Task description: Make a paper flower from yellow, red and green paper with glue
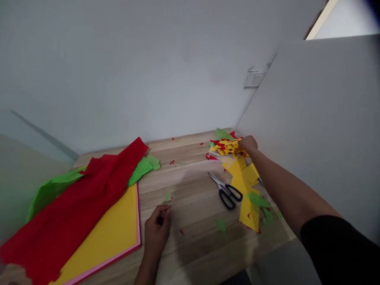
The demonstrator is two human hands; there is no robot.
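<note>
My right hand (248,144) reaches to the far right of the table, at a pile of cut yellow paper pieces (230,147) mixed with red and green scraps. Its fingers are hidden from view, so their grip cannot be made out. My left hand (157,227) is over the table's front middle, fingers curled and thumb against them; whatever they may hold is hidden. Just beyond its fingertips lies a small green scrap (167,198). Between the hands rest black-handled scissors (225,190), blades slightly apart. Yellow paper offcuts (245,190) extend beneath the scissors' right side.
On the left, a red crepe paper sheet (89,202) and green crepe paper (50,190) cover part of a yellow board (118,225) with a pink edge. Green scraps (258,200) and red bits dot the wooden table (190,213). Walls border its back and right.
</note>
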